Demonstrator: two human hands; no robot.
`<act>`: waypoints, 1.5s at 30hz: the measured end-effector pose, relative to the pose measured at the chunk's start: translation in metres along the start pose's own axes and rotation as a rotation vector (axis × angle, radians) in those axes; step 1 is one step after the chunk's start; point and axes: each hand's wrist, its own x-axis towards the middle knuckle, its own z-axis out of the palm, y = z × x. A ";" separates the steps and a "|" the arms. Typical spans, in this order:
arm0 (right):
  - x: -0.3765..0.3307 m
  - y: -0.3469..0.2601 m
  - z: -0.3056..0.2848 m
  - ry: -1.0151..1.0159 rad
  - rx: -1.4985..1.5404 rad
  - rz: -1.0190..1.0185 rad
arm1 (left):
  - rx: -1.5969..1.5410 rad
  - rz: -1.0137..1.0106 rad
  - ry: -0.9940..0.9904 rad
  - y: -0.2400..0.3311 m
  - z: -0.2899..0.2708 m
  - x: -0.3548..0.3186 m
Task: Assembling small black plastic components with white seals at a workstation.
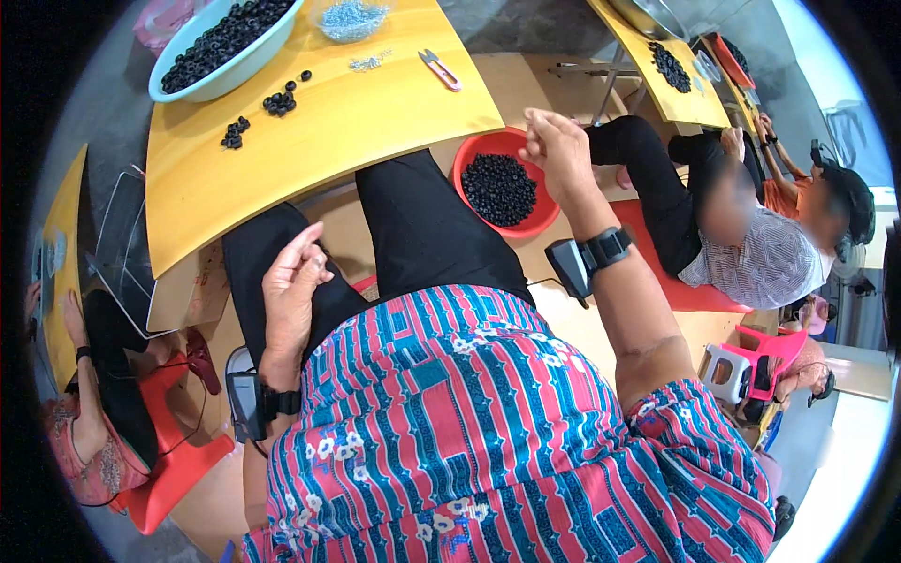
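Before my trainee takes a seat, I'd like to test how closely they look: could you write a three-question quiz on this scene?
1. Which of the wearer's hands is nearer the red basin?
2. True or false: the red-handled snips lie on the yellow table.
3. What is heaped in the light blue basin?
A) green leaves
B) small black parts
C) folded cloth

Key:
1. The right hand.
2. True.
3. B.
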 end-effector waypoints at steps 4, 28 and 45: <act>-0.008 -0.040 0.065 -0.213 0.238 -0.006 | 0.170 0.040 -0.291 0.020 0.003 -0.001; -0.070 -0.016 0.254 -0.686 -0.494 -0.800 | -0.352 -0.218 -0.456 0.043 0.056 0.010; -0.068 -0.032 0.234 -1.044 -1.187 -1.745 | -0.544 -0.327 -0.467 0.047 0.060 0.018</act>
